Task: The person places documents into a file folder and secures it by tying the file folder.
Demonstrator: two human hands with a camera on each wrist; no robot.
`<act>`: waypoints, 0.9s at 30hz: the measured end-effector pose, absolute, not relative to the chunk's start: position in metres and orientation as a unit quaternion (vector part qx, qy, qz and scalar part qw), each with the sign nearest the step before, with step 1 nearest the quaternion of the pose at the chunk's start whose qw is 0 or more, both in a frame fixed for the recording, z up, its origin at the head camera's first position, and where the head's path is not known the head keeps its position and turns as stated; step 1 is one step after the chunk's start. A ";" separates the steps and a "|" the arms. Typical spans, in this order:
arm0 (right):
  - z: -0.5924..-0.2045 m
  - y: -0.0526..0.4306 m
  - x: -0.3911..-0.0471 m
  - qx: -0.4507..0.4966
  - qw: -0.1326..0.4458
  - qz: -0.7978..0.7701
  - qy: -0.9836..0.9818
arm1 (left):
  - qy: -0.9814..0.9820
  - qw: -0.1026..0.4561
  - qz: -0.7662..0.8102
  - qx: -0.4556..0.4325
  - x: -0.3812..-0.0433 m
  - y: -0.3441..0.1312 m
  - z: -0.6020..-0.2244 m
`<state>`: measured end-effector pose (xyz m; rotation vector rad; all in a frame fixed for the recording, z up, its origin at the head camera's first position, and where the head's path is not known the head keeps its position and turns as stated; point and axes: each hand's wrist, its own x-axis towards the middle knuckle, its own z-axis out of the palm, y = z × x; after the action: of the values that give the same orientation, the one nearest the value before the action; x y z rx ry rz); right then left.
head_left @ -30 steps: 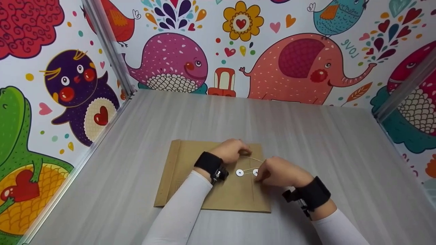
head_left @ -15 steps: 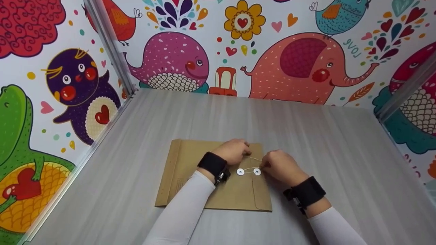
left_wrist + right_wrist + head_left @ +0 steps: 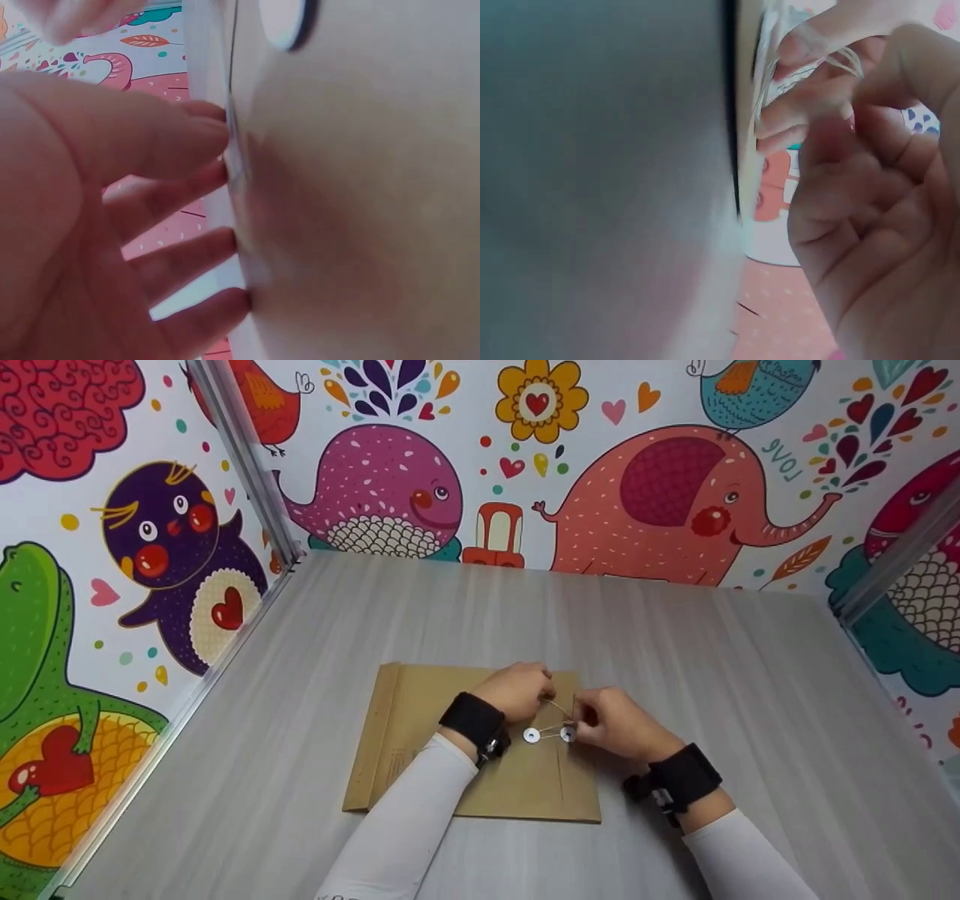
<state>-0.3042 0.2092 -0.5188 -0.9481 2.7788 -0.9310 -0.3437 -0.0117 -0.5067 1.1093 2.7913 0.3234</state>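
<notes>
A brown string-tie envelope [image 3: 517, 780] lies flat on the table, with two white paper discs, a left disc [image 3: 531, 736] and a right disc [image 3: 568, 733], joined by string. My left hand [image 3: 517, 691] rests its fingertips on the envelope's upper part; in the left wrist view its fingers [image 3: 187, 259] are spread and fairly straight against the paper. A thin pale string [image 3: 556, 706] runs from beneath that hand to my right hand [image 3: 619, 724]. The right thumb and forefinger pinch it beside the right disc. Loops of string [image 3: 846, 61] show in the right wrist view.
The grey wood-grain table [image 3: 450, 615] spreads around the envelope. A cartoon-printed wall [image 3: 420, 495] rises behind and at both sides, with a metal corner post [image 3: 251, 465] at the left. Black straps with cameras, such as the left strap [image 3: 471, 721], circle both wrists.
My right hand has risen from over the right disc to the envelope's right edge, then shifted slightly left, drawing the string along. The left hand has stayed nearly in place.
</notes>
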 end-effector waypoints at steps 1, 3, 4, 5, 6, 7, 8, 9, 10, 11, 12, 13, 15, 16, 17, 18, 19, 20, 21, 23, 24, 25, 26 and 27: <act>-0.519 0.211 -0.306 -0.307 0.044 -0.317 0.896 | 0.923 0.061 0.108 0.365 -0.344 -0.012 -0.507; -0.519 0.216 -0.308 -0.300 0.064 -0.322 0.895 | 0.923 0.063 0.110 0.364 -0.344 -0.012 -0.507; -0.519 0.218 -0.309 -0.294 0.072 -0.317 0.899 | 0.923 0.064 0.111 0.363 -0.344 -0.012 -0.507; -0.518 0.221 -0.310 -0.286 0.077 -0.309 0.904 | 0.923 0.065 0.112 0.362 -0.344 -0.012 -0.507; -0.517 0.224 -0.311 -0.277 0.080 -0.300 0.909 | 0.923 0.064 0.112 0.362 -0.344 -0.012 -0.507; -0.515 0.227 -0.311 -0.268 0.082 -0.289 0.915 | 0.923 0.064 0.113 0.362 -0.344 -0.012 -0.507; -0.514 0.230 -0.312 -0.260 0.083 -0.277 0.921 | 0.923 0.064 0.114 0.362 -0.344 -0.012 -0.507; -0.512 0.233 -0.313 -0.251 0.082 -0.266 0.927 | 0.922 0.063 0.116 0.363 -0.344 -0.012 -0.507; -0.510 0.236 -0.314 -0.241 0.080 -0.256 0.933 | 0.922 0.063 0.117 0.364 -0.344 -0.012 -0.507; -0.508 0.238 -0.315 -0.235 0.076 -0.245 0.937 | 0.921 0.062 0.119 0.366 -0.345 -0.013 -0.507; -0.506 0.241 -0.315 -0.229 0.072 -0.238 0.941 | 0.920 0.062 0.120 0.368 -0.345 -0.013 -0.507; -0.505 0.244 -0.316 -0.222 0.068 -0.230 0.945 | 0.920 0.062 0.122 0.368 -0.345 -0.013 -0.507; -0.502 0.248 -0.317 -0.207 0.065 -0.222 0.950 | 0.919 0.065 0.126 0.368 -0.346 -0.013 -0.507; -0.502 0.250 -0.317 -0.202 0.062 -0.219 0.953 | 0.919 0.067 0.127 0.367 -0.346 -0.013 -0.507; -0.502 0.252 -0.318 -0.197 0.059 -0.218 0.954 | 0.919 0.068 0.128 0.366 -0.347 -0.013 -0.507; -0.502 0.254 -0.319 -0.193 0.058 -0.219 0.955 | 0.920 0.069 0.129 0.364 -0.347 -0.013 -0.507; -0.503 0.255 -0.320 -0.189 0.055 -0.220 0.955 | 0.920 0.070 0.131 0.362 -0.347 -0.013 -0.507; -0.504 0.256 -0.321 -0.186 0.053 -0.223 0.956 | 0.920 0.069 0.131 0.362 -0.347 -0.013 -0.508; -0.505 0.257 -0.321 -0.183 0.049 -0.226 0.956 | 0.921 0.070 0.131 0.361 -0.347 -0.013 -0.508; -0.508 0.259 -0.323 -0.178 0.043 -0.232 0.955 | 0.920 0.069 0.132 0.361 -0.346 -0.013 -0.508; -0.509 0.259 -0.323 -0.175 0.040 -0.233 0.956 | 0.920 0.068 0.132 0.363 -0.346 -0.013 -0.508; -0.511 0.259 -0.324 -0.171 0.037 -0.234 0.956 | 0.920 0.067 0.130 0.364 -0.346 -0.013 -0.508; -0.512 0.258 -0.324 -0.167 0.035 -0.235 0.957 | 0.919 0.065 0.128 0.366 -0.346 -0.013 -0.508; -0.514 0.258 -0.324 -0.163 0.033 -0.238 0.957 | 0.919 0.064 0.126 0.368 -0.346 -0.013 -0.508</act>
<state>-0.3245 0.2583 -0.5136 -0.5025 2.9455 -0.7325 -0.3458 -0.0133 -0.5076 1.1123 2.7745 0.3802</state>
